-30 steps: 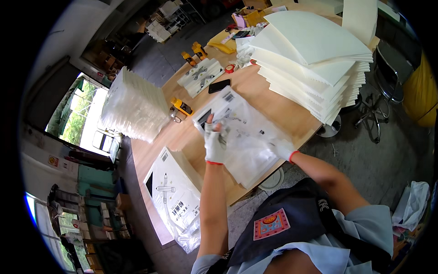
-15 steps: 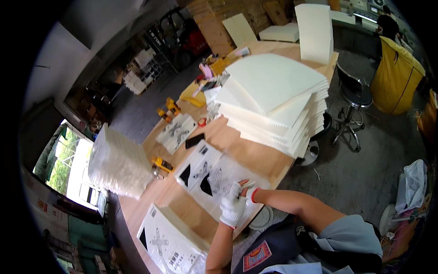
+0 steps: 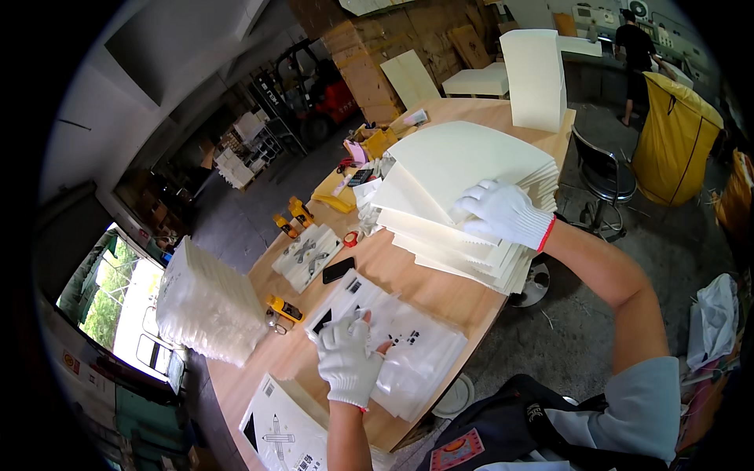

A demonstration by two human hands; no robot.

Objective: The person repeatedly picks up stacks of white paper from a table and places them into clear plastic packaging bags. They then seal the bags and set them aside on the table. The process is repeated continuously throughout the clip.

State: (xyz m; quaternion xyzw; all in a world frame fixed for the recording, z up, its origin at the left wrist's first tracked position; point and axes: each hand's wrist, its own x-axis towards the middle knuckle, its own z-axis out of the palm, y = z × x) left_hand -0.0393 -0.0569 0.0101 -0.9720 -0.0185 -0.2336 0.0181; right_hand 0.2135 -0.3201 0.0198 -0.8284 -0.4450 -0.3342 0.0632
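Fingers of the gloved right hand (image 3: 509, 212) are laid over the near part of the upper sheets in a tall, fanned stack of white paper (image 3: 452, 149), side by side with little space between them; its thumb is hidden, so whether any sheet is gripped cannot be told. By the gloved left hand (image 3: 345, 361), a pile of clear printed plastic bags (image 3: 432, 349) is partly covered at its left side, with the bare tips of thumb and forefinger parted over the film. The paper is set on the far right of the wooden table (image 3: 455, 302), and the bags are laid nearer, between it and a printed paper pack (image 3: 281, 443) at the near left. Each sheet can be judged light and fairly stiff, easily creased at a corner, while the whole stack would be heavy; a few sheets are best taken by the near edge, thumb below and fingers flat above. The bags are probably thin, limp and slippery, best pinched at one free edge. The left hand's other fingertips are hard to make out against the film, the pack is cut off by the lower border, and the bags' mouth is obscured by glare.
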